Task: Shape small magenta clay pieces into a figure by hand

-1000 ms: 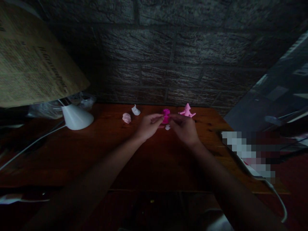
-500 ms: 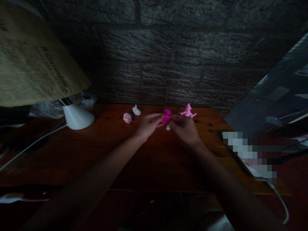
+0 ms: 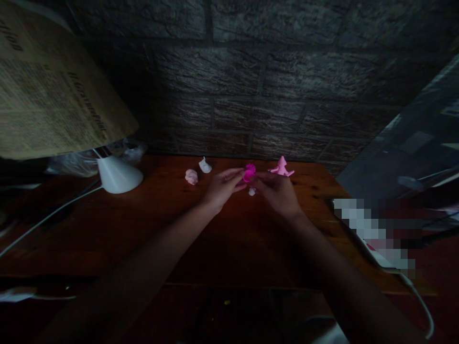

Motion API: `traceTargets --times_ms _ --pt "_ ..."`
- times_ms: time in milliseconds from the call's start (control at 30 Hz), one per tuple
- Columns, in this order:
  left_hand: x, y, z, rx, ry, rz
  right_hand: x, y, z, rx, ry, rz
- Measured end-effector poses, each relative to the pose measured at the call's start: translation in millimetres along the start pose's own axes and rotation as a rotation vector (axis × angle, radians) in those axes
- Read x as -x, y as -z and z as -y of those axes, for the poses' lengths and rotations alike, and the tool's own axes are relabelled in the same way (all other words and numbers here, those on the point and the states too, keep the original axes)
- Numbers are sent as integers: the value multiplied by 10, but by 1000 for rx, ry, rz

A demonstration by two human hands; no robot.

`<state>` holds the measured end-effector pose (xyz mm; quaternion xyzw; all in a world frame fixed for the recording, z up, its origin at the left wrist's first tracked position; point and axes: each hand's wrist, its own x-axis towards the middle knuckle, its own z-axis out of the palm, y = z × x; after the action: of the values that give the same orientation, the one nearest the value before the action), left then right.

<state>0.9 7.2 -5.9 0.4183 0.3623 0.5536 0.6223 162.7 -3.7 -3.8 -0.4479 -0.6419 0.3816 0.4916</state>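
Observation:
A bright magenta piece of modelling clay, with a ruffled top and a rounded, paler lower face, is held between both hands above the table. My left hand pinches its left side with thumb and fingers. On the other side, my right hand grips it with closed fingertips, which hide part of it. Just below the fingers lies a small white lump. Behind my right hand stands a pink figure with a pointed top and spread limbs. Left of my left hand sit a pale pink lump and a white lump.
A lamp with a white base and printed paper shade stands at the left, its cord trailing forward. Clear plastic wrapping lies behind it. A blurred-out flat object with a cable rests on the wooden table's right edge. A brick wall rises behind.
The magenta clay has tilted between my fingers, so its rounded lower face now shows more. Both hands stay in nearly the same place, and the view has shifted slightly.

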Motion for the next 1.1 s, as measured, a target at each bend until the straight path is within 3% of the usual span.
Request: traceTargets --times_ms 400,767,900,1000,1100 --pt "26 -64 -73 116 114 -56 -50 85 -8 -222 -247 -62" --pt "35 -35 -60 89 96 21 -38 103 49 -24 -127 -76" --pt "17 -5 -67 71 73 18 -60 163 -26 171 14 -99" --pt "10 12 -95 60 71 20 -52 168 -82 300 110 70" --pt "14 14 -128 39 88 12 -30 136 -113 434 118 223"
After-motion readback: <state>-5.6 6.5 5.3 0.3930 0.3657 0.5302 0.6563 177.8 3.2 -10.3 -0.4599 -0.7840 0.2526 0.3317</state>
